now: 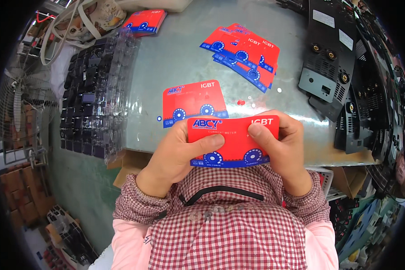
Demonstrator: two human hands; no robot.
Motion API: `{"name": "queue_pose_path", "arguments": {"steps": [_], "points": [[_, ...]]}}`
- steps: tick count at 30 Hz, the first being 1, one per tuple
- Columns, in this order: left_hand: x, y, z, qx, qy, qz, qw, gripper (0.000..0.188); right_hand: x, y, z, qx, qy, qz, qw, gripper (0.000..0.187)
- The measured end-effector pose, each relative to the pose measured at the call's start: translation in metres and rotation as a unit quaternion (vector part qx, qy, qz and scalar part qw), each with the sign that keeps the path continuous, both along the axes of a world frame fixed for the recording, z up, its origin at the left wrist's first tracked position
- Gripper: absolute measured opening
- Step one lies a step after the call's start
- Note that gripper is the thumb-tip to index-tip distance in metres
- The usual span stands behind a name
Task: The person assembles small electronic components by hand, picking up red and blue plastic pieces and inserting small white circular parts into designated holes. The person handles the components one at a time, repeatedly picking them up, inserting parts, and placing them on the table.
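Note:
Between both hands, just over the near table edge, I hold a red and blue panel sticker [233, 146] with printed dials along its lower band. My left hand [178, 148] grips its left end, thumb pressed flat on the front. At the opposite end my right hand [279, 141] pinches it the same way, thumb near the upper right corner. The fingers behind the sheet are hidden. Just beyond my left hand, a similar red and blue sticker [193, 100] lies on the table.
A fanned pile of stickers [244, 47] lies farther back, and a small stack [145, 21] at the far left. Clear plastic trays of black parts [92, 96] line the left side. Black metal housings [324, 72] crowd the right. Small red and white dots [241, 102] are scattered mid-table.

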State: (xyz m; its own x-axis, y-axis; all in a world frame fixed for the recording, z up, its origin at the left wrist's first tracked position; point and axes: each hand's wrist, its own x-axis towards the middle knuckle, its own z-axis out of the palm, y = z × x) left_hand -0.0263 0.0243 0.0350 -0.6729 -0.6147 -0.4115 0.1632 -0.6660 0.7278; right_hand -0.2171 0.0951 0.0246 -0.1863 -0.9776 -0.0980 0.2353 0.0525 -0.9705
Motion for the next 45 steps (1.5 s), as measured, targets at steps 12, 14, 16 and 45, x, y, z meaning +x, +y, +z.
{"name": "queue_pose_path", "arguments": {"steps": [12,14,16,45], "points": [[0.002,-0.003,-0.015,0.043,0.048,-0.014,0.998,0.038,0.007,-0.005,0.001,-0.004,0.059,-0.038,0.998,0.013],[0.006,-0.004,-0.016,0.058,0.052,-0.006,0.997,0.043,0.008,-0.007,-0.001,-0.006,0.07,-0.043,0.997,0.013],[0.009,-0.005,-0.021,0.071,0.105,0.017,0.992,0.048,0.011,-0.009,-0.004,-0.036,0.099,-0.079,0.991,0.012],[0.177,0.127,-0.116,0.007,0.245,0.405,0.881,0.017,0.227,-0.018,-0.067,0.135,0.066,0.302,0.941,0.013]]}}
